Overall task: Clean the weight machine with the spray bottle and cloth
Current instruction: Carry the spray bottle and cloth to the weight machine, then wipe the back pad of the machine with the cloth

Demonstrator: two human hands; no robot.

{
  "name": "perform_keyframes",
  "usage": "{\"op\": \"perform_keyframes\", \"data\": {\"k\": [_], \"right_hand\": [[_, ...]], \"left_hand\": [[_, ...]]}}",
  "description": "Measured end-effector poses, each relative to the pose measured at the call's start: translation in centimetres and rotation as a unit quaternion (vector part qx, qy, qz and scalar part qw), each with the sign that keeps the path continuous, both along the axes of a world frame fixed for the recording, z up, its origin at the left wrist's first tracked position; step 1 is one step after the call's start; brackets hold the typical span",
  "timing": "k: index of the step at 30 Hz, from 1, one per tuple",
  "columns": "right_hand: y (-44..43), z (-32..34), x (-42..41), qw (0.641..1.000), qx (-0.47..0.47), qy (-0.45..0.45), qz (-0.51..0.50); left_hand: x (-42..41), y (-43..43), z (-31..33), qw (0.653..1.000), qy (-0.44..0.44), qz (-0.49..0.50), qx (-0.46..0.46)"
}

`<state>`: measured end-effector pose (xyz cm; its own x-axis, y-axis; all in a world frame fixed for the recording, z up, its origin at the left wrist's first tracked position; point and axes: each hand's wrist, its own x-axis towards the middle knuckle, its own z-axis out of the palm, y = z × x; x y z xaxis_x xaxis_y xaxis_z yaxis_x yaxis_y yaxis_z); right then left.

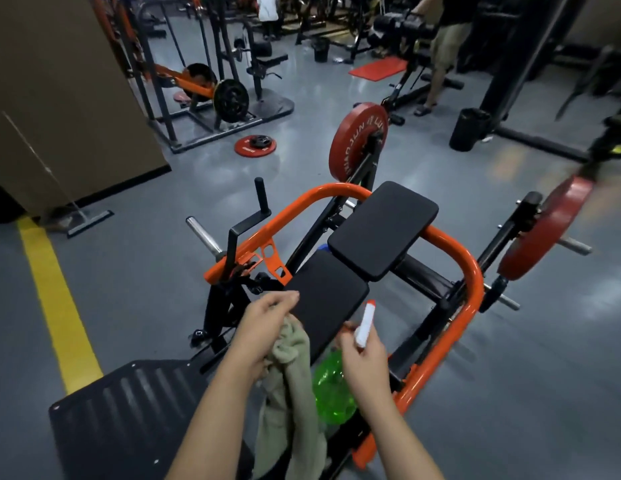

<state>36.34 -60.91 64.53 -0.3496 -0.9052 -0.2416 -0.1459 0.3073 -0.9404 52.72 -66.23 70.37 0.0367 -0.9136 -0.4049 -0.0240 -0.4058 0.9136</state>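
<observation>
Red plate [350, 133]: white lettering, only "LU" legible.

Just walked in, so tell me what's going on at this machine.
A person stands over the orange-framed weight machine. Their left hand holds a bunched cloth at the edge of the near black pad. Their right hand grips a green spray bottle, its nozzle pointing up over the same pad. Neither the cloth nor the spray visibly touches the pad surface.

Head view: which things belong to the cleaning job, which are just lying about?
Job: spray bottle in right hand, cloth in left hand, weight machine.
Lying about: floor plates, black bin, red mat, squeegee.
</observation>
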Motion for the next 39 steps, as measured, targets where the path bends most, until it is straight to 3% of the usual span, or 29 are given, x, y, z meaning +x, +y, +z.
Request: {"op": "perform_keyframes", "data": {"k": [3,6,12,20,30,36,39], "right_hand": [[-4.2,0.1,-0.7,0.999,-0.001,-0.013,-0.032],[-8.7,-0.3,-1.7,0.998,0.018,0.000,-0.068],[-23.6,-3.4,-2.9,0.975,0.094,0.037,-0.199],[-37.6,-3.6,-2.0,0.959,0.135,0.034,-0.246],[-42.2,-5.0,-4.6,0.938,0.219,0.024,-0.270],[-39.2,-5.9,-5.0,0.955,0.194,0.020,-0.225],[-35.5,-7.0,-5.6,0.968,0.174,0.062,-0.168]], "left_hand": [[0.5,-6.2,-2.1,0.991,0.054,0.101,0.065],[-0.2,-12.8,-3.7,0.983,0.088,0.116,0.111],[-1.8,-29.2,-4.9,0.983,0.096,0.066,0.141],[0.7,-45.2,-5.0,0.976,0.120,0.022,0.183],[0.2,-50.5,-7.1,0.954,0.159,-0.019,0.254],[-1.4,-50.9,-5.3,0.960,0.134,-0.048,0.243],[-3.9,-50.1,-3.7,0.965,0.111,-0.081,0.221]]}}
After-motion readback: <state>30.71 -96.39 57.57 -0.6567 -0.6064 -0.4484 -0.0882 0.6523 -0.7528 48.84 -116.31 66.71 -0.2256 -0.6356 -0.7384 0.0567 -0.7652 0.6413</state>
